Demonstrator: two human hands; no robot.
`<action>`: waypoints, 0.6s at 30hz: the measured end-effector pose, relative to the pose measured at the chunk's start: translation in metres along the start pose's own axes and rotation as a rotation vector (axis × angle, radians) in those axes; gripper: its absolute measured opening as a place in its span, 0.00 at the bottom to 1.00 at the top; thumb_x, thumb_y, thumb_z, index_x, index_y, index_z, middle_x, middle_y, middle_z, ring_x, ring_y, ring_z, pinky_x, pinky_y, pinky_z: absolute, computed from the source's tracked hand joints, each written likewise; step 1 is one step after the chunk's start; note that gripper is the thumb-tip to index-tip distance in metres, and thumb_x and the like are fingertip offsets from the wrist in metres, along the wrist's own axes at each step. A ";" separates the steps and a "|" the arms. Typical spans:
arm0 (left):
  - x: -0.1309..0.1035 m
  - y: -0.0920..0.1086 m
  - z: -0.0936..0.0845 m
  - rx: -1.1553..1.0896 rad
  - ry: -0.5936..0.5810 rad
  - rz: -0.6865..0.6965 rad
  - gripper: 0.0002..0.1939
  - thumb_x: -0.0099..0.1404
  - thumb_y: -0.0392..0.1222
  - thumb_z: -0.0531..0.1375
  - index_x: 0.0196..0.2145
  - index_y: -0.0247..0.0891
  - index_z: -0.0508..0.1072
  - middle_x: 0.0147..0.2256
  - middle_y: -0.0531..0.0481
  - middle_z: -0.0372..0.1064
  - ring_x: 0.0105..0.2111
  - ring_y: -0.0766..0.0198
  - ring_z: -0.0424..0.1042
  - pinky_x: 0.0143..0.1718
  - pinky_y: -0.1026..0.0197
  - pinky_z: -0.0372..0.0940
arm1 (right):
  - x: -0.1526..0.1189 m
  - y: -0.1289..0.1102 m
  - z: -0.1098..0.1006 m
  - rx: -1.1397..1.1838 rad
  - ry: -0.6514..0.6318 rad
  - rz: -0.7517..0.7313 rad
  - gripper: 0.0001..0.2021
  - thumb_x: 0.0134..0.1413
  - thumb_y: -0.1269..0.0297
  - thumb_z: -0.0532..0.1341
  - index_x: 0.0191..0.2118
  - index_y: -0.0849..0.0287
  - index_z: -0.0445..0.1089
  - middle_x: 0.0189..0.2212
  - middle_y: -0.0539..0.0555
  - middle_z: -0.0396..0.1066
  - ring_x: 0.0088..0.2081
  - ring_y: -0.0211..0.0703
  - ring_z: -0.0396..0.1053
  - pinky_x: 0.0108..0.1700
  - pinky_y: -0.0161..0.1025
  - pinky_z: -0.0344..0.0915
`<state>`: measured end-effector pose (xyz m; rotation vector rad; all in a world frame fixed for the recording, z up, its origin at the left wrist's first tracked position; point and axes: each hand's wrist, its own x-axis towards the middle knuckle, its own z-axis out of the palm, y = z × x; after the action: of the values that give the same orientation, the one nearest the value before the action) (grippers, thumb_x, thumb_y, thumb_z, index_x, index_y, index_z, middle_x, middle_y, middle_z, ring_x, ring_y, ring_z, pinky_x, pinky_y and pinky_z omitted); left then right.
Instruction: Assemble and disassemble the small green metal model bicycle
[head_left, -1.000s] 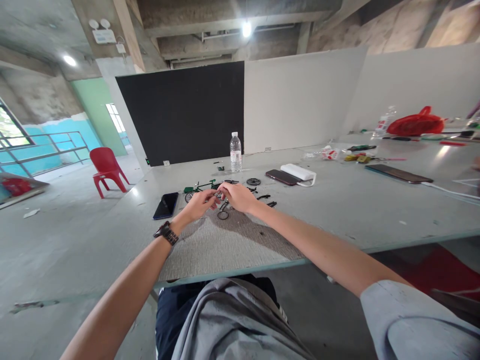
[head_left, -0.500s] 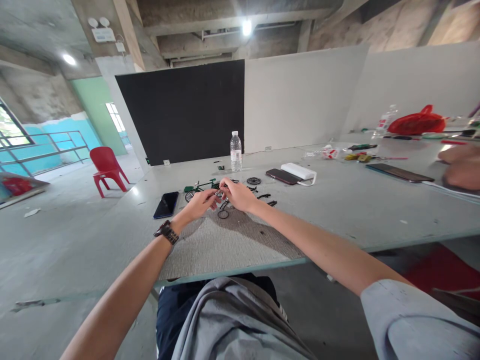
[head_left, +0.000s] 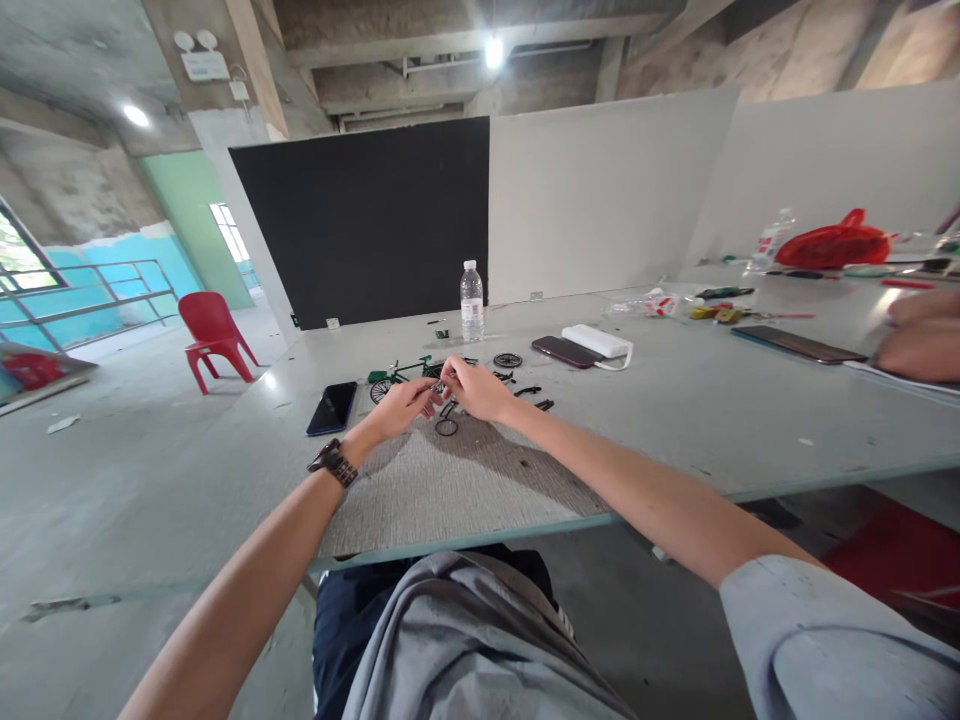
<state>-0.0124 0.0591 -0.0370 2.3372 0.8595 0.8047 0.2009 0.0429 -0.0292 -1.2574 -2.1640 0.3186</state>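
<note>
My left hand (head_left: 405,404) and my right hand (head_left: 477,388) meet over the table, fingers pinched together. Between the fingertips is a small shiny piece, too small and too covered to name. Just behind the hands stands a green model bicycle (head_left: 403,372), partly hidden by them. A dark part with a ring (head_left: 447,427) shows right below the fingers. To the right of my right hand lie a loose spoked wheel (head_left: 508,360) and several small black parts (head_left: 534,391).
A dark phone (head_left: 332,408) lies left of my hands. Behind stands a water bottle (head_left: 472,301). Rightward are another phone (head_left: 565,351), a white power bank (head_left: 597,342) with a cable, and a third phone (head_left: 798,345). Another person's hand (head_left: 922,335) is at the far right, near a red bag (head_left: 834,243).
My hands stay almost in place with the small piece between the fingertips. At the far right, the other person's hand has shifted slightly.
</note>
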 end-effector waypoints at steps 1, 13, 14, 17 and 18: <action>0.000 0.000 0.000 -0.001 -0.005 0.000 0.17 0.77 0.43 0.50 0.49 0.37 0.77 0.40 0.44 0.80 0.35 0.63 0.77 0.40 0.60 0.70 | 0.000 0.000 0.000 0.000 -0.004 0.005 0.07 0.75 0.59 0.50 0.43 0.54 0.59 0.35 0.55 0.78 0.27 0.42 0.68 0.30 0.39 0.54; 0.001 -0.008 0.001 -0.142 0.025 -0.009 0.18 0.77 0.46 0.50 0.52 0.35 0.74 0.43 0.42 0.79 0.36 0.61 0.79 0.40 0.59 0.74 | 0.003 0.004 0.002 0.180 0.052 0.019 0.06 0.72 0.59 0.54 0.45 0.55 0.64 0.39 0.57 0.76 0.29 0.40 0.68 0.32 0.39 0.60; 0.002 -0.008 0.001 -0.149 0.025 -0.010 0.18 0.77 0.46 0.50 0.52 0.35 0.74 0.44 0.42 0.79 0.36 0.61 0.79 0.40 0.59 0.74 | 0.004 0.005 0.003 0.206 0.051 0.018 0.07 0.71 0.59 0.55 0.46 0.56 0.65 0.40 0.57 0.76 0.30 0.40 0.68 0.32 0.39 0.61; 0.002 -0.007 0.002 -0.161 0.026 -0.010 0.17 0.76 0.45 0.51 0.52 0.35 0.75 0.43 0.42 0.79 0.35 0.62 0.79 0.40 0.59 0.74 | 0.006 0.006 0.002 0.220 0.044 0.020 0.09 0.71 0.58 0.56 0.43 0.57 0.67 0.36 0.56 0.74 0.30 0.41 0.68 0.32 0.39 0.61; 0.001 -0.006 0.001 -0.173 0.030 -0.010 0.17 0.76 0.45 0.51 0.51 0.35 0.75 0.43 0.42 0.79 0.35 0.62 0.79 0.40 0.59 0.74 | 0.006 0.005 0.001 0.214 0.050 0.018 0.10 0.71 0.58 0.56 0.40 0.57 0.67 0.33 0.55 0.73 0.30 0.41 0.68 0.32 0.39 0.61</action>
<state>-0.0128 0.0635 -0.0412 2.1730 0.7813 0.8764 0.2015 0.0511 -0.0303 -1.1523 -2.0175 0.5060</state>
